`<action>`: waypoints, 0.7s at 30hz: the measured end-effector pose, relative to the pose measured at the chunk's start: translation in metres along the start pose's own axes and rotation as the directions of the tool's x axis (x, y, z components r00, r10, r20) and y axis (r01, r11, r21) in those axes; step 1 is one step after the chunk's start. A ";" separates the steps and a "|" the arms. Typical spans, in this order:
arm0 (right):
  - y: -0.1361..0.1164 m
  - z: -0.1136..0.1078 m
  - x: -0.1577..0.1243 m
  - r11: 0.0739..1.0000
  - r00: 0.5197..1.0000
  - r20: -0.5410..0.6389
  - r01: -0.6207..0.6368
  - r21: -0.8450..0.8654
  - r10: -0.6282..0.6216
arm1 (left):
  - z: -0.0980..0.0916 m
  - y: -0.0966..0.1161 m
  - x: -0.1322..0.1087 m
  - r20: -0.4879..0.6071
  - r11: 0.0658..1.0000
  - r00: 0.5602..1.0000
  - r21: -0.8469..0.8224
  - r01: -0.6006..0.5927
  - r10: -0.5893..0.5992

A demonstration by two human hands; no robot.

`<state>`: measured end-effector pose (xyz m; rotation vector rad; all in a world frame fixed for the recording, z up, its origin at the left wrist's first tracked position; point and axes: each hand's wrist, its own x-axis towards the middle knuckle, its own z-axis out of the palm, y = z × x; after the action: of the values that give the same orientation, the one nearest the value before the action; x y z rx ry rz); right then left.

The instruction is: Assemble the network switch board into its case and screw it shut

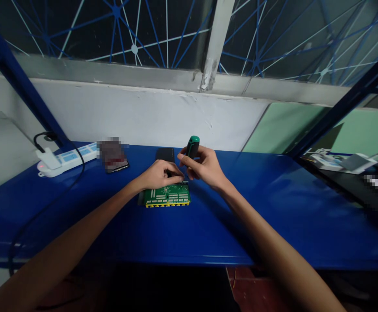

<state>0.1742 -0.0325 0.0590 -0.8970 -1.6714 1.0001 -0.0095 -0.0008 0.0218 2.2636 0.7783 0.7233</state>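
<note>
A green circuit board (167, 196) lies flat on the blue table (273, 216), with a yellow strip along its near edge. My right hand (205, 167) is closed around a screwdriver with a green and black handle (192, 148), held upright with its tip at the board's far edge. My left hand (159, 174) rests on the far side of the board, its fingers pinched together close to the screwdriver's tip. What those fingers pinch is too small to make out.
A black flat case (165, 154) lies just behind the board. A blurred dark object (113, 155) and a white power strip (65, 159) with a black cable (39, 208) sit at the back left. A second table with white items (347, 162) stands at right.
</note>
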 end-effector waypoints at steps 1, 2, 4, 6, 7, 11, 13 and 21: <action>0.000 0.000 0.000 1.000 1.000 -0.004 0.004 0.001 -0.004 | -0.001 -0.001 0.000 0.002 1.000 1.000 0.018 -0.004 0.004; 0.000 -0.001 0.000 1.000 1.000 -0.008 0.005 0.001 -0.005 | -0.002 -0.002 0.000 0.006 0.999 1.000 0.036 -0.008 0.007; 0.000 -0.001 0.000 1.000 1.000 -0.018 0.006 0.001 -0.006 | -0.001 -0.005 0.000 0.023 0.998 1.000 0.062 -0.018 0.017; 0.000 -0.001 0.000 1.000 1.000 -0.028 0.004 0.003 -0.004 | 0.001 -0.008 0.000 0.038 0.997 0.999 0.077 -0.029 0.027; 0.000 -0.001 0.000 1.000 0.999 -0.032 0.004 0.007 -0.003 | 0.003 -0.009 0.001 0.039 0.996 0.999 0.080 -0.035 0.032; -0.003 0.000 0.000 0.999 0.998 -0.058 0.011 0.035 -0.009 | 0.006 -0.010 0.001 0.014 0.994 0.999 0.095 -0.052 0.051; -0.003 -0.001 0.001 0.999 0.996 -0.092 0.021 0.041 -0.018 | 0.003 -0.012 0.001 -0.008 0.991 0.998 0.126 -0.055 0.056; 0.004 -0.004 0.004 0.999 0.992 -0.125 0.012 0.036 -0.007 | -0.021 -0.038 -0.001 -0.045 0.969 0.999 0.245 0.025 -0.014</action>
<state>0.1772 -0.0264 0.0579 -0.9083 -1.5465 0.9461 -0.0366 0.0308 0.0085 2.4635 0.9555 0.7011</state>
